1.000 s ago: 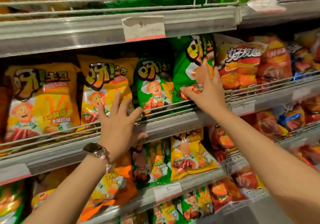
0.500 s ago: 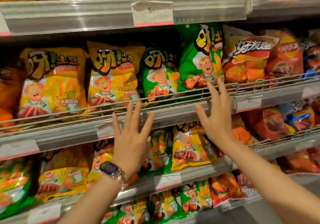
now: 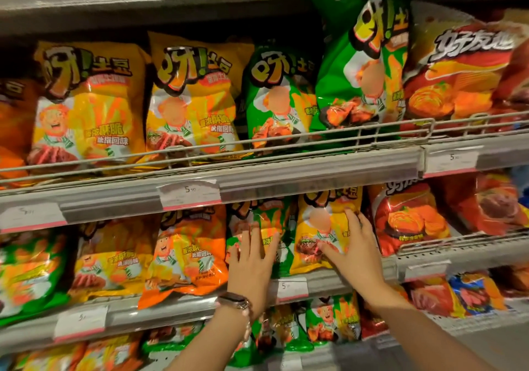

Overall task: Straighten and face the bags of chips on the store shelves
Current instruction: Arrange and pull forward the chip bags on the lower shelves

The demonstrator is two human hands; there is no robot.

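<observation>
Both hands are at the middle shelf. My left hand (image 3: pixel 253 259), a watch on its wrist, lies flat with straight fingers on a green chip bag (image 3: pixel 266 227). My right hand (image 3: pixel 350 249) rests with spread fingers on the yellow chip bag (image 3: pixel 320 227) right beside it. An orange bag (image 3: pixel 186 253) leans forward over the shelf edge to the left. On the shelf above stand two yellow bags (image 3: pixel 88 107) (image 3: pixel 191 98) and two green bags (image 3: pixel 279 98) (image 3: pixel 363 64); the right green one is tilted and sits higher.
Wire guard rails (image 3: pixel 286 144) run along the shelf fronts, with price-tag strips (image 3: pixel 189 194) below them. Red chip bags (image 3: pixel 458 70) (image 3: pixel 409 221) fill the right side. More bags sit on the lowest shelf (image 3: pixel 329 325) behind my forearms.
Both hands dropped from the upper shelf's rail to the middle shelf and now lie on the green and yellow bags. The view moved closer and downward.
</observation>
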